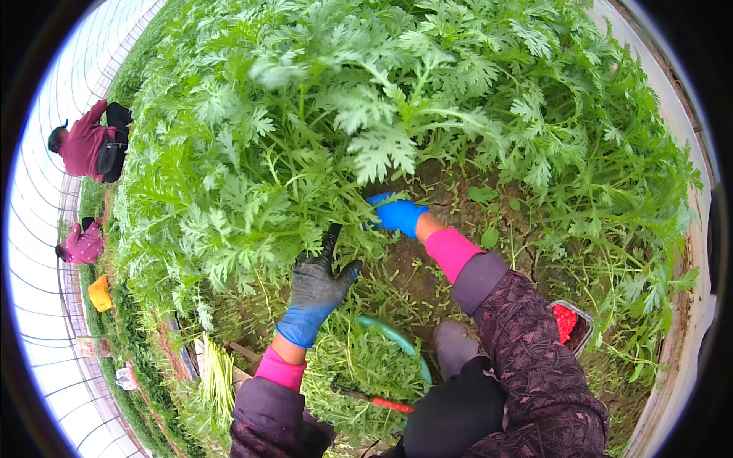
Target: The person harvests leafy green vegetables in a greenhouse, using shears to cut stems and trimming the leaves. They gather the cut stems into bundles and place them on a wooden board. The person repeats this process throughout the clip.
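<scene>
Dense, feathery-leaved green plants [252, 143] stand before me. My left hand [322, 286], in a blue glove with dirt-blackened fingers, is spread at the lower edge of the leaves, thumb apart. My right hand [398, 216], in a blue glove, reaches in low among the stems from the bare soil; its fingertips are partly hidden by leaves, and whether they grip a stem is not visible. Below my hands, a round container with a green rim [395, 338] is heaped with cut greens [366, 366]. A tool with a red handle [392, 405] lies on them.
A boot [455, 346] stands beside the container. A small box [581, 332] with red items [564, 322] is at the right. Pale-stemmed bundled greens [217, 366] lie lower left. Two people [86, 143] work at the far left, near a yellow bag [100, 293]. White sheeting [696, 240] edges the right.
</scene>
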`<action>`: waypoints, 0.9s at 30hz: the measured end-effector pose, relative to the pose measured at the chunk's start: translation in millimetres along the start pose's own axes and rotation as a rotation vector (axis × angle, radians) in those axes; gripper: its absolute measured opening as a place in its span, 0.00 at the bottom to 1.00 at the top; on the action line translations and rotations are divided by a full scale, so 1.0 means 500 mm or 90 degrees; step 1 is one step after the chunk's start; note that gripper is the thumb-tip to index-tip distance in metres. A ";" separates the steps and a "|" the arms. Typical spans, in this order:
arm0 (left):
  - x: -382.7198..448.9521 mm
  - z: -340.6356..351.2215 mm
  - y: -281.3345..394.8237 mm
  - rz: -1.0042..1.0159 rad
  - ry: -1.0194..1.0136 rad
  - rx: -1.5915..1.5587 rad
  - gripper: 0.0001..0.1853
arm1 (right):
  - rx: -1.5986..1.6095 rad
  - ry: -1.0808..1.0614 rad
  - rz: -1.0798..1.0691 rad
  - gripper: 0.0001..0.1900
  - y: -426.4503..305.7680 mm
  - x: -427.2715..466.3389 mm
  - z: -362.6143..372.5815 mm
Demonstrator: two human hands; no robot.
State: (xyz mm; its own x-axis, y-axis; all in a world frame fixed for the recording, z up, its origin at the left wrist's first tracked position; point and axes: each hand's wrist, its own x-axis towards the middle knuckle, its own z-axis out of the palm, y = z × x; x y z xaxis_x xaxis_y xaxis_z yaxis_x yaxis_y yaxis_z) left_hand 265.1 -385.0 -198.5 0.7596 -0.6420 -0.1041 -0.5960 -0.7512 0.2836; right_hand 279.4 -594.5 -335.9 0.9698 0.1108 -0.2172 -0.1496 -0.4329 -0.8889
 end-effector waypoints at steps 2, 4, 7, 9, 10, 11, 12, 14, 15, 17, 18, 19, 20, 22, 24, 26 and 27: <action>0.002 0.003 -0.009 0.028 0.007 -0.078 0.42 | -0.247 -0.049 0.054 0.17 0.007 0.021 -0.009; 0.005 0.004 -0.017 0.074 0.039 -0.071 0.42 | -0.405 0.043 -0.117 0.17 0.021 0.043 -0.004; 0.008 0.003 -0.025 0.049 0.034 -0.045 0.42 | -0.238 0.027 -0.207 0.15 0.052 0.071 0.037; 0.009 0.001 -0.027 0.026 0.024 -0.055 0.41 | -0.141 0.040 -0.200 0.16 0.072 0.092 0.074; 0.009 0.000 -0.028 0.030 0.035 -0.062 0.41 | -0.117 0.017 -0.152 0.17 0.077 0.100 0.090; 0.009 0.001 -0.027 0.035 0.046 -0.071 0.41 | -0.126 0.035 -0.153 0.17 0.079 0.107 0.102; 0.008 0.001 -0.028 -0.014 -0.001 -0.086 0.41 | -0.163 0.028 -0.111 0.18 0.077 0.110 0.108; 0.005 0.002 -0.030 -0.002 0.017 -0.160 0.42 | -0.243 0.012 -0.057 0.21 0.064 0.102 0.088; 0.004 0.003 -0.031 -0.014 0.024 -0.192 0.42 | -0.220 0.007 -0.015 0.21 0.053 0.091 0.066; -0.002 0.002 -0.035 -0.060 -0.026 -0.250 0.41 | -0.190 -0.010 0.087 0.21 0.022 0.052 0.013; -0.005 0.000 -0.038 -0.059 -0.030 -0.255 0.41 | -0.191 -0.006 0.122 0.22 0.013 0.032 -0.031; -0.009 -0.001 -0.040 -0.068 -0.040 -0.261 0.40 | -0.105 -0.028 0.169 0.22 0.010 0.007 -0.073; -0.010 -0.003 -0.044 -0.077 -0.046 -0.301 0.40 | -0.068 0.028 0.172 0.22 0.010 -0.022 -0.109; -0.011 -0.006 -0.047 -0.098 -0.061 -0.381 0.40 | -0.081 0.053 0.143 0.21 0.014 -0.065 -0.135; -0.007 -0.009 -0.046 -0.107 -0.025 -0.421 0.39 | -0.088 0.112 0.072 0.19 0.029 -0.094 -0.107; 0.000 -0.012 -0.040 -0.183 -0.011 -0.601 0.37 | -0.085 0.132 -0.014 0.18 0.050 -0.111 -0.052; 0.004 -0.014 -0.037 -0.223 -0.004 -0.691 0.35 | -0.147 0.129 -0.014 0.17 0.061 -0.109 -0.028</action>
State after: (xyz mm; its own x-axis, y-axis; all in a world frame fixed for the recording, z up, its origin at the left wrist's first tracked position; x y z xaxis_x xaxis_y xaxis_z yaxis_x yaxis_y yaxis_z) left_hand 279.3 -371.3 -197.1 0.8367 -0.4266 -0.3433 0.1903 -0.3614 0.9128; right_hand 224.9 -626.1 -345.5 0.9945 -0.0485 -0.0924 -0.1023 -0.6274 -0.7720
